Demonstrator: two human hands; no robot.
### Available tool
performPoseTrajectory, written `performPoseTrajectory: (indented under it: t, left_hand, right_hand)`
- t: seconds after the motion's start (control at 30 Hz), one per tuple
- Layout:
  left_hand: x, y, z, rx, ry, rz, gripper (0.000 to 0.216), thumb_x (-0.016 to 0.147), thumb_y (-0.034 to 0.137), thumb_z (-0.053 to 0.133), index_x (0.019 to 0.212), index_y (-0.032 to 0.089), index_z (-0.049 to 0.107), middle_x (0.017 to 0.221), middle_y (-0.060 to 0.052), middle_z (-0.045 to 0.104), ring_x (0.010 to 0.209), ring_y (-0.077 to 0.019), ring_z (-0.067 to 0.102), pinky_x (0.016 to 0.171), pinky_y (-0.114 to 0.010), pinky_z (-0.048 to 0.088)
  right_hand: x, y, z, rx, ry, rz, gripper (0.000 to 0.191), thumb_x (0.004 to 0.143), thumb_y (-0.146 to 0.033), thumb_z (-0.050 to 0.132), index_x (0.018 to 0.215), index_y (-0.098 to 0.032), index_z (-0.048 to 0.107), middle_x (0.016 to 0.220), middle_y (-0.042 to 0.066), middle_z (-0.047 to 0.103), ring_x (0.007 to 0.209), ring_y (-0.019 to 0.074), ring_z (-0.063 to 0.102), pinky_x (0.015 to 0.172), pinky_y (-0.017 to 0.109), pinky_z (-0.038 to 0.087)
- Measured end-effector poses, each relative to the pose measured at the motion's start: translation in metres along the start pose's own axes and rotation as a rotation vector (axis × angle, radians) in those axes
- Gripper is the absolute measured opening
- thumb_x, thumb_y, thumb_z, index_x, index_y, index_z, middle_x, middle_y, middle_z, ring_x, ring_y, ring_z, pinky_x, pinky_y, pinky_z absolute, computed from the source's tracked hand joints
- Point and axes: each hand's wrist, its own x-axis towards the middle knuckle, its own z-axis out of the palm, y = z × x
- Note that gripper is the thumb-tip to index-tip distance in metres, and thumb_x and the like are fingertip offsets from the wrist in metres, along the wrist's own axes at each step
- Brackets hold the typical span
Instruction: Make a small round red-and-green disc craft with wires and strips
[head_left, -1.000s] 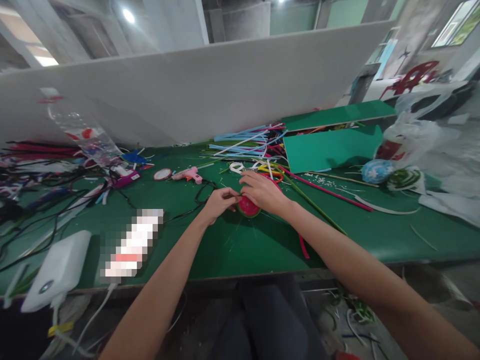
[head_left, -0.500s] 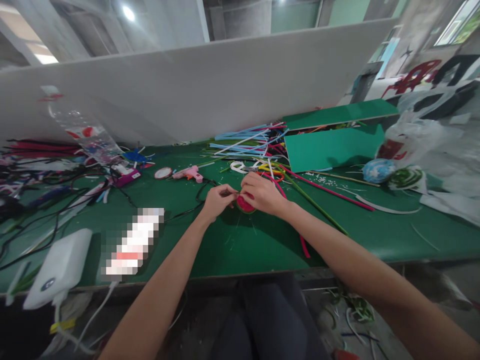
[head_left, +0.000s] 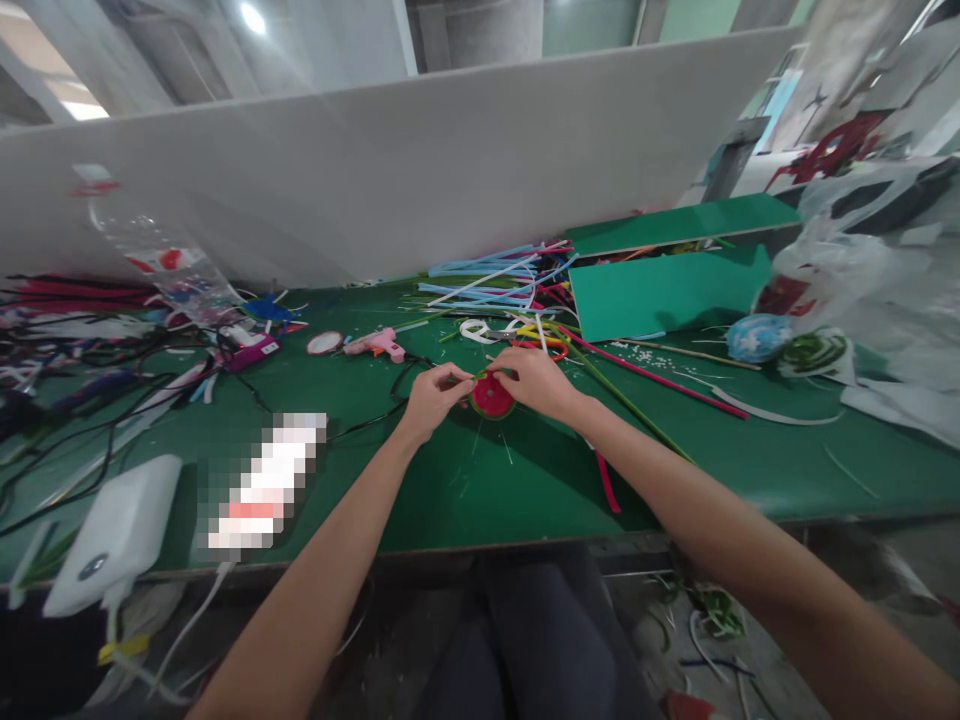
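Note:
A small round red disc with a green rim, like a watermelon slice, is held just above the green table. My left hand pinches its upper left edge between thumb and fingertips. On the upper right, my right hand is closed on the same rim, with a bit of green showing between the two hands. Behind my right hand lie scissors with yellow and red handles, partly covered. A pink glue gun rests to the left, beyond my left hand.
Blue and white fuzzy stems are piled at the back beside a green box. A plastic bottle, a power bank and a pixelated phone-like item stand left. Plastic bags and a blue-white ball sit right.
My right hand has shifted right and opened up the view of the red disc, whose face now shows more fully. My left hand has stayed nearly in place.

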Motion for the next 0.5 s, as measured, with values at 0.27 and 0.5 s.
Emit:
performPoseTrajectory:
  t: [0.27, 0.5]
  left_hand:
    - [0.002, 0.000, -0.001, 0.031, 0.229, 0.085, 0.016, 0.067, 0.032, 0.069, 0.072, 0.017, 0.065, 0.066, 0.000, 0.062, 0.059, -0.0127, 0.057, 0.047, -0.021, 0.048]
    - [0.009, -0.004, -0.004, -0.161, 0.417, 0.028, 0.022, 0.063, 0.033, 0.073, 0.075, 0.017, 0.065, 0.066, 0.001, 0.061, 0.060, -0.0124, 0.058, 0.051, -0.023, 0.050]
  right_hand:
    - [0.001, -0.007, -0.011, -0.022, 0.220, 0.022, 0.028, 0.085, -0.015, 0.048, 0.106, -0.017, 0.067, 0.108, 0.007, 0.067, 0.098, 0.0188, 0.061, 0.083, 0.031, 0.048]
    - [0.001, -0.008, -0.011, -0.237, 0.147, 0.006, 0.024, 0.084, -0.022, 0.057, 0.103, -0.014, 0.067, 0.096, 0.008, 0.070, 0.094, 0.0238, 0.060, 0.083, 0.037, 0.042]
